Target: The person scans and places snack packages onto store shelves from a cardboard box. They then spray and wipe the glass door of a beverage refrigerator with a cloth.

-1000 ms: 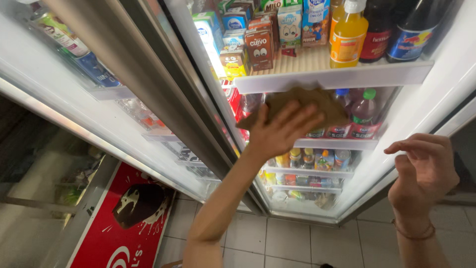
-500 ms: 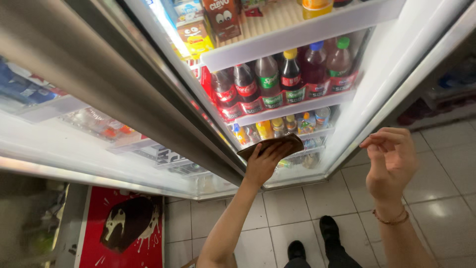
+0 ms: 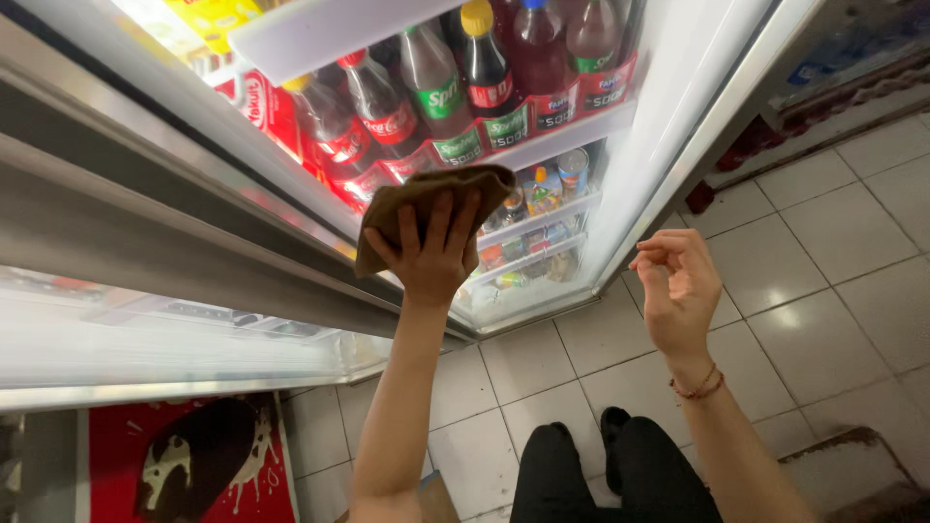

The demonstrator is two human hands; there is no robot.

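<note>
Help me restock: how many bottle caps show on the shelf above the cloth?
4: red and green left of the yellow one, blue at the top edge; further bottles' caps are hidden.

Brown cloth point(image 3: 426, 199); red-labelled and green-labelled bottles point(image 3: 455, 87), one yellow cap; pale grey floor tiles point(image 3: 823, 242); red mat point(image 3: 184, 465) near left; black trousers point(image 3: 620, 475).
</note>
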